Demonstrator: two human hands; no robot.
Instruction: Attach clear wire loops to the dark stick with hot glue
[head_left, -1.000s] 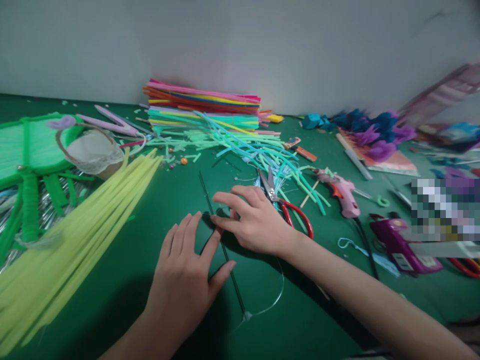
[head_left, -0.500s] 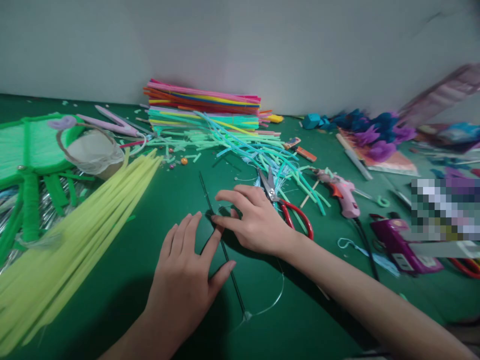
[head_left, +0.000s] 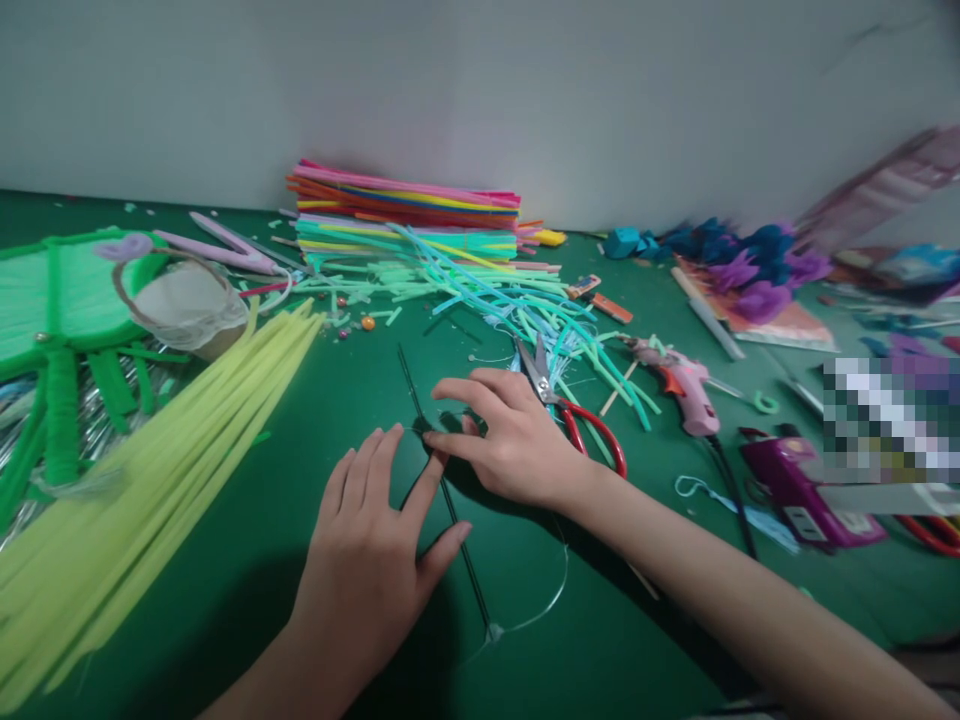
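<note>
A pair of thin dark rods (head_left: 471, 570) lies lengthwise on the green table between my hands. My left hand (head_left: 375, 540) rests flat with its fingers spread, and its index fingertip presses at a small dark knot-like spot on the rods. From the right, my right hand (head_left: 517, 440) touches the same spot with its outstretched index finger; its other fingers are apart and slightly curled, the thumb partly hidden. A clear thread (head_left: 564, 575) curves from a whitish lump (head_left: 493, 632) at the rods' near end. Red-handled scissors (head_left: 615, 440) lie just beyond my right hand.
Yellow pipe cleaners (head_left: 172, 460) spread at left beside a green fuzzy frame (head_left: 64, 400) and a cup (head_left: 191, 300). Coloured pipe-cleaner bundles (head_left: 409, 205) lie against the wall. To the right are a pink glue gun (head_left: 697, 400), a purple tool (head_left: 795, 490) and purple-blue flowers (head_left: 765, 265).
</note>
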